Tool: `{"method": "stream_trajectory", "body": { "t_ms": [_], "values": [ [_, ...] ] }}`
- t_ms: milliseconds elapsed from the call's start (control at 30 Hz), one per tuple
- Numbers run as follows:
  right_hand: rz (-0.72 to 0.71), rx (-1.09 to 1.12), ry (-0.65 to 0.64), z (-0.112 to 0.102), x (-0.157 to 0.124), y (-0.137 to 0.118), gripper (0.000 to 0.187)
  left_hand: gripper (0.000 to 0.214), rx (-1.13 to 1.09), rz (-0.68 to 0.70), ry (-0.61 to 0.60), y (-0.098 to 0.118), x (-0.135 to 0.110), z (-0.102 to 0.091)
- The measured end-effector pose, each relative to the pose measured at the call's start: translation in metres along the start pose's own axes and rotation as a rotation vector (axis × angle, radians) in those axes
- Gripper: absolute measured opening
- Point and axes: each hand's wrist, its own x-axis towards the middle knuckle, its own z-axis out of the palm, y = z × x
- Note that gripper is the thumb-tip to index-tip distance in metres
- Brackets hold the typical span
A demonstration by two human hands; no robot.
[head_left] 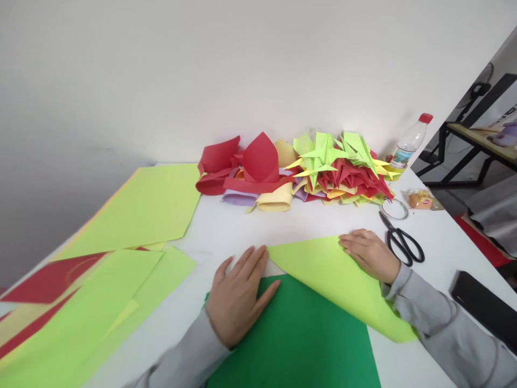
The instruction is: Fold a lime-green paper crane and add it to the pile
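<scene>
A light-green sheet of paper point(323, 264), folded into a triangle, lies in front of me, partly over a dark green sheet point(299, 339). My left hand point(242, 296) rests flat with fingers stretched out, its fingertips at the triangle's left corner and its thumb over the dark green sheet. My right hand point(369, 253) lies flat on the triangle's upper right part, with its fingers extended together. The right forearm passes over the triangle's right side.
Stacked light-green sheets point(137, 210) and cut strips point(89, 307) lie left. Folded red paper shapes point(261, 159) and a folded paper pile point(339, 172) stand by the wall. Scissors point(398, 237), tape point(395, 209), a packaged snack point(420, 199), a bottle point(410, 141) and a black object point(484, 307) are right.
</scene>
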Motion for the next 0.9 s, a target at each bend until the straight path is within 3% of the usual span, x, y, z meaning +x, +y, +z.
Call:
{"method": "stream_trajectory", "body": {
  "t_ms": [500,733,900],
  "values": [
    [-0.022,-0.066,-0.018,-0.001,0.001,-0.002,0.028,0.053,0.043,-0.082,-0.008,-0.008,0.004,0.002],
    [-0.036,-0.068,-0.001,-0.002,0.002,-0.003,0.027,0.056,0.104,-0.161,0.108,-0.017,0.002,0.010],
    [-0.043,-0.060,0.007,-0.003,0.002,-0.004,0.027,0.048,0.020,0.017,0.175,-0.010,0.001,0.009]
  ]
}}
